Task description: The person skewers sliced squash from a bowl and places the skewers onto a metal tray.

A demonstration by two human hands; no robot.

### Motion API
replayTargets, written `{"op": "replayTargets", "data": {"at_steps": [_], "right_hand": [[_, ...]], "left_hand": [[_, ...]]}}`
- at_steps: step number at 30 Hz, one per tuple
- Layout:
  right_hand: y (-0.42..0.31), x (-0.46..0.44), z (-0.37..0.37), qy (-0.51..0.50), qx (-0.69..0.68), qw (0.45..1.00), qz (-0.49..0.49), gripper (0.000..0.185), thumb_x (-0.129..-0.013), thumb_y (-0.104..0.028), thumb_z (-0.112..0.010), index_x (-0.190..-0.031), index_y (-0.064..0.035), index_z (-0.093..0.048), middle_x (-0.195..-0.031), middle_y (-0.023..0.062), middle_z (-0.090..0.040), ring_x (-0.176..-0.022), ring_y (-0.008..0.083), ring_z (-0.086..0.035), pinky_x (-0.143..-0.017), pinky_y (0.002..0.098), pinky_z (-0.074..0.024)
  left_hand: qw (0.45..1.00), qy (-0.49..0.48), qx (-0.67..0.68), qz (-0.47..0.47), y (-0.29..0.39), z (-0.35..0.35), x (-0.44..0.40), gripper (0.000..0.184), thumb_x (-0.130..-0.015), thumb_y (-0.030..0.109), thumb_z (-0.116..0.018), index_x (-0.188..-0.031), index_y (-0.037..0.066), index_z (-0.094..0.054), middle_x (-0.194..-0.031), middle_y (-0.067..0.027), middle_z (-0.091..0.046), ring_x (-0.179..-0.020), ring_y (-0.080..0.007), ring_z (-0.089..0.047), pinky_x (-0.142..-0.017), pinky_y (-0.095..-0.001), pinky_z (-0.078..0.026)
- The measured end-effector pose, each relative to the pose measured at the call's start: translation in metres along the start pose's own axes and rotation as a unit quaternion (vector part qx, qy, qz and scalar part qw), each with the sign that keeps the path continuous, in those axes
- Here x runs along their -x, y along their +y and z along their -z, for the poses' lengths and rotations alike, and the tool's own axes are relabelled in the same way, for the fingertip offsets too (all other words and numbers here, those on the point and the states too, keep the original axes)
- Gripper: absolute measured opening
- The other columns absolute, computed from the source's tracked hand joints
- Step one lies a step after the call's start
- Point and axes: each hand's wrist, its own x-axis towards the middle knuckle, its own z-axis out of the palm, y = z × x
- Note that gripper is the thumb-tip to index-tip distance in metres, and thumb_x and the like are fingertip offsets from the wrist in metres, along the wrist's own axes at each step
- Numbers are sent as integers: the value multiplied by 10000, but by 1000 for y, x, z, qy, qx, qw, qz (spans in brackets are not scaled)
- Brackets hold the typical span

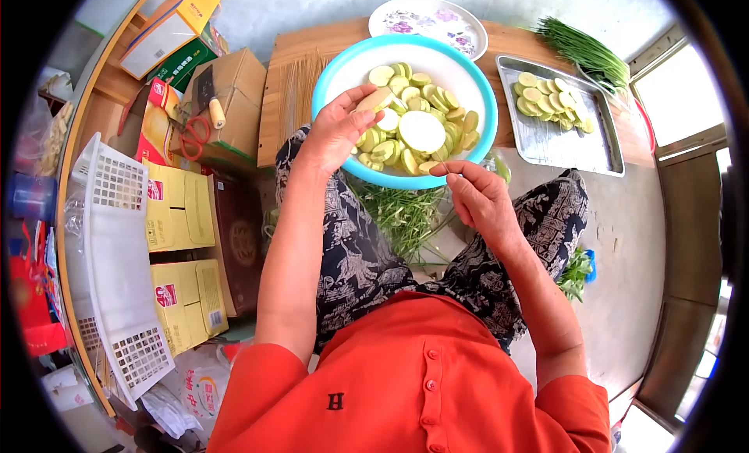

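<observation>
A white basin with a blue rim point(490, 110) holds many pale zucchini slices point(406, 155) with green skin edges. One large white round piece point(422, 131) lies on top of them. Over the basin's left side, my left hand point(335, 129) grips a zucchini slice point(376, 100) between thumb and fingers. My right hand point(480, 199) is at the basin's near right rim, thumb and forefinger pinched together; what is between them is too thin to make out. Thin bamboo skewers point(293, 98) lie on the wooden table, left of the basin.
A metal tray point(546, 151) with zucchini slices stands at the right, beside a bunch of green chives point(581, 47). Behind the basin is a floral plate point(472, 44). Leafy greens point(406, 219) lie below, between the knees. Boxes point(179, 207), scissors point(195, 135) and a cleaver point(209, 94) are at the left.
</observation>
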Motion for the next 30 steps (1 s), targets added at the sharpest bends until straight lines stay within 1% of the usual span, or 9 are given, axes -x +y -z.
{"op": "replayTargets", "data": {"at_steps": [4, 7, 9, 10, 12, 13, 15, 22, 30], "right_hand": [[1, 0, -4, -5, 8, 1000, -8, 249, -995, -155, -465, -1123, -19, -630, -524, -94, -397, -437, -2, -326, -426, 177, -245], [0, 4, -5, -10, -1, 1000, -12, 246, -997, -145, -465, -1127, -20, -633, -532, -96, -404, -443, -6, -327, -428, 173, -244], [-1, 7, -8, -32, -14, 999, -25, 216, -994, -129, -479, -1116, -18, -620, -588, -82, -403, -488, 9, -353, -449, 177, -278], [1, 7, -11, -34, -14, 999, -23, 216, -994, -129, -479, -1116, -18, -620, -588, -82, -403, -488, 9, -353, -449, 177, -278], [4, 8, -18, -31, -27, 999, -29, 246, -999, -149, -466, -1130, -21, -630, -530, -96, -401, -450, -7, -326, -432, 173, -244], [3, 9, -19, -35, -28, 999, -30, 246, -999, -149, -466, -1130, -21, -630, -530, -96, -401, -450, -7, -326, -432, 173, -244], [0, 13, -22, -33, -19, 999, -39, 224, -991, -130, -475, -1117, -12, -618, -589, -79, -410, -490, 7, -362, -448, 181, -289], [2, 13, -32, -26, -20, 999, -30, 224, -983, -129, -480, -1118, -15, -618, -579, -86, -414, -483, 3, -366, -440, 181, -293], [4, 6, -39, -26, -45, 998, -34, 217, -982, -133, -480, -1101, -13, -617, -574, -91, -409, -476, 3, -353, -438, 179, -282]], "left_hand": [[1000, -1, -6, -1, 1, 2, 3, 559, -826, 142, -722, -1284, -53, -468, -1227, -145, -561, -1169, -230, -549, -1040, -339, -443], [999, -13, 27, -13, 1, 4, 1, 587, -833, 207, -724, -1298, -39, -465, -1243, -147, -559, -1183, -248, -537, -1049, -370, -437], [993, 3, 113, -40, -1, -2, 1, 592, -860, 284, -693, -1306, -28, -461, -1267, -158, -542, -1192, -285, -525, -1049, -407, -435], [993, 3, 112, -41, -1, -5, 1, 592, -860, 284, -693, -1306, -28, -461, -1267, -158, -542, -1192, -285, -525, -1049, -407, -435], [983, 23, 174, -53, -1, -13, 1, 595, -893, 357, -638, -1305, -30, -451, -1284, -172, -524, -1202, -324, -509, -1038, -430, -443], [983, 26, 172, -55, -3, -14, 0, 595, -893, 357, -638, -1305, -30, -451, -1284, -172, -524, -1202, -324, -509, -1038, -430, -443], [969, 55, 234, -61, -5, -11, -2, 589, -915, 373, -601, -1299, -43, -438, -1288, -184, -513, -1205, -347, -500, -1027, -427, -453], [929, 57, 362, -59, -11, -3, -6, 560, -928, 333, -556, -1266, -97, -438, -1265, -195, -496, -1227, -354, -465, -1020, -416, -460], [927, 50, 366, -62, -10, -1, -4, 565, -937, 343, -524, -1266, -108, -436, -1264, -200, -504, -1219, -348, -475, -1025, -410, -454]]}}
